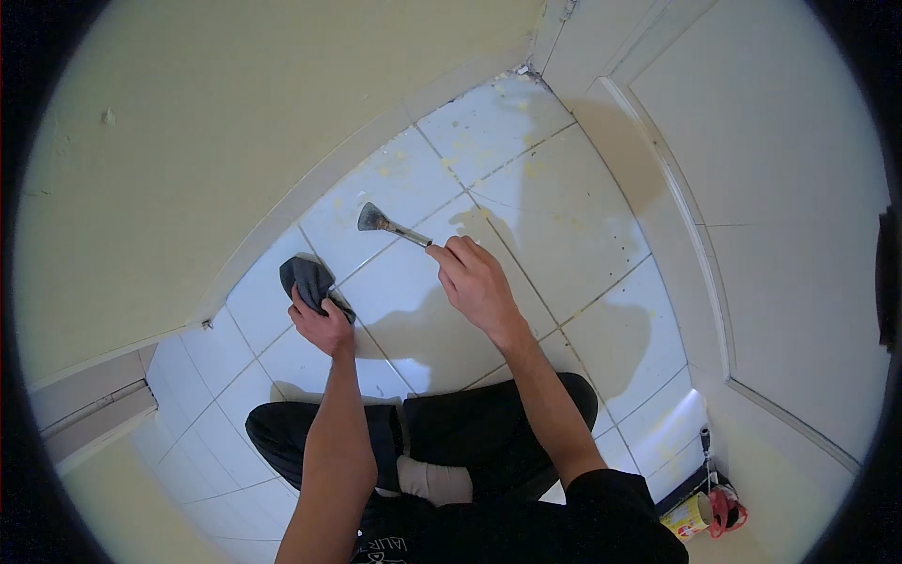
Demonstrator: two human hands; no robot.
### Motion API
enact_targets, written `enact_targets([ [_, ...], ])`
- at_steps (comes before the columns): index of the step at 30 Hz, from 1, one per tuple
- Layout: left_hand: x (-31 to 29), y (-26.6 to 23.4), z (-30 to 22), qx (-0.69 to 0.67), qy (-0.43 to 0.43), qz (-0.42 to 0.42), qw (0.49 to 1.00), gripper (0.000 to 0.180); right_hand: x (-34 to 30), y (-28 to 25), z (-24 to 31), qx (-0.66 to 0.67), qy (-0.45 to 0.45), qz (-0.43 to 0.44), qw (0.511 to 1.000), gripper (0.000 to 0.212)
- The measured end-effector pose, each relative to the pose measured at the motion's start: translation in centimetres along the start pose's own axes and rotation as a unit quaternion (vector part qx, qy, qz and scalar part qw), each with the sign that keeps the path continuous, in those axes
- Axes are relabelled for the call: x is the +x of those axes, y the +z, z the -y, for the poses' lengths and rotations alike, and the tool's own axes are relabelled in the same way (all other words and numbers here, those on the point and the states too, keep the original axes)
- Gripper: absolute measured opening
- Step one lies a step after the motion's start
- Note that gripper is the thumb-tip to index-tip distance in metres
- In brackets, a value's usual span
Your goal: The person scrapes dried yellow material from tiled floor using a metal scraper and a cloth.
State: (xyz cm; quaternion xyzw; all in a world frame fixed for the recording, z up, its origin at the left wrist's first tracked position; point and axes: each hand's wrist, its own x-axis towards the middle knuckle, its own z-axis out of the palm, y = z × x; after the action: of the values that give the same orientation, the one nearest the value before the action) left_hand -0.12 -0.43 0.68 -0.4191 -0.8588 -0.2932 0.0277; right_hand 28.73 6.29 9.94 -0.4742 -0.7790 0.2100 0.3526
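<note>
Both apart: left hand (322, 327) clamped on dark cloth (307, 280), near the edge of the floor (395, 287) along the wall (254, 122); right hand (473, 285) grips fan-headed scraper (394, 227) by its end, blade toward that edge. Judgement: low blade angle, cloth bunched firmly.

Cool, moderate light falls on the tiled floor (601, 207), with soft-edged shadows (615, 348) and glare (681, 423) at near right. The door (799, 141) bends toward the black rim, where detail seems blurred.
</note>
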Motion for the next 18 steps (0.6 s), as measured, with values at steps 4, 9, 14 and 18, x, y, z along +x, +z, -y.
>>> enact_targets([
  [4,0.01,0.02,0.22,0.002,0.003,-0.005,1.000,0.067,-0.14,0.14,0.16,0.020,0.028,0.017,0.999,0.027],
  [9,-0.02,-0.04,0.25,0.000,0.001,0.001,1.000,0.067,-0.15,-0.04,0.33,0.043,0.060,0.046,0.996,0.029],
  [14,-0.10,-0.02,0.23,-0.004,0.012,-0.001,1.000,0.067,-0.38,0.47,-0.12,0.031,0.029,0.021,0.999,0.031],
  [18,-0.02,0.06,0.41,0.007,0.012,-0.006,1.000,0.067,-0.29,0.54,0.02,0.023,0.025,0.020,0.999,0.034],
])
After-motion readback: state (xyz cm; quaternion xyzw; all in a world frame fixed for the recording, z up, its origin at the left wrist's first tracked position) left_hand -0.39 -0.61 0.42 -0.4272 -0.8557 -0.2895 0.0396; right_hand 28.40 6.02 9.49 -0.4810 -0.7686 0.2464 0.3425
